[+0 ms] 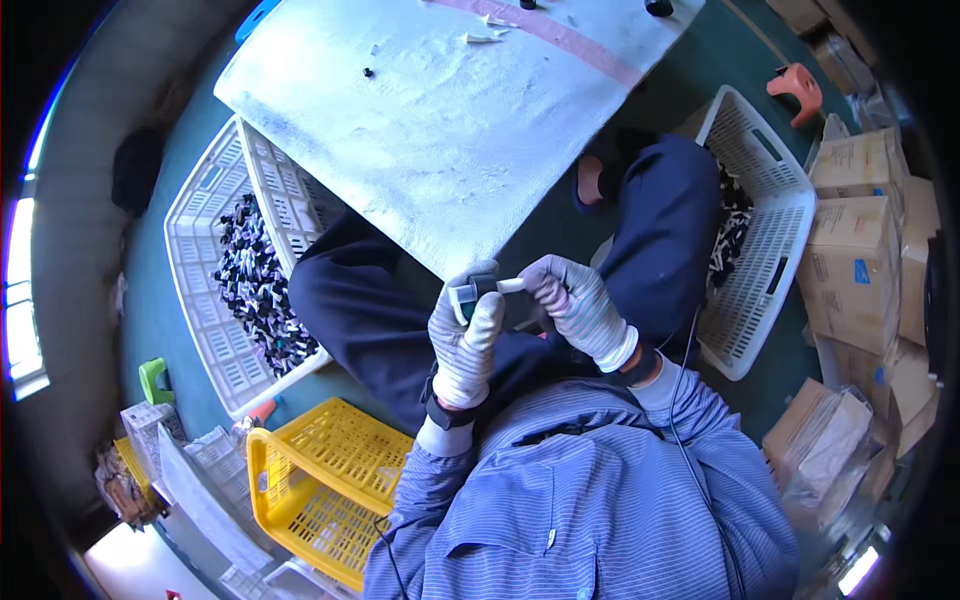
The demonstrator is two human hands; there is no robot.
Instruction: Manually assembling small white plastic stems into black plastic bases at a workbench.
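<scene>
Both my hands wear pale striped work gloves and meet in front of my lap, near the close corner of the table. My left hand (466, 340) is closed around a small black-and-white plastic part (511, 285). Its dark body lies between thumb and fingers, and a white stem sticks out to the right. At the end of that stem, the fingertips of my right hand (590, 310) are pinched together on it. What the right palm covers is hidden.
A white-covered table (420, 130) carries a few small black and white pieces. White baskets holding many black-and-white parts stand left (188, 275) and right (765, 300). A yellow crate (335, 440) sits lower left, cardboard boxes (850, 250) at right. A thin cable (690, 470) crosses my right sleeve.
</scene>
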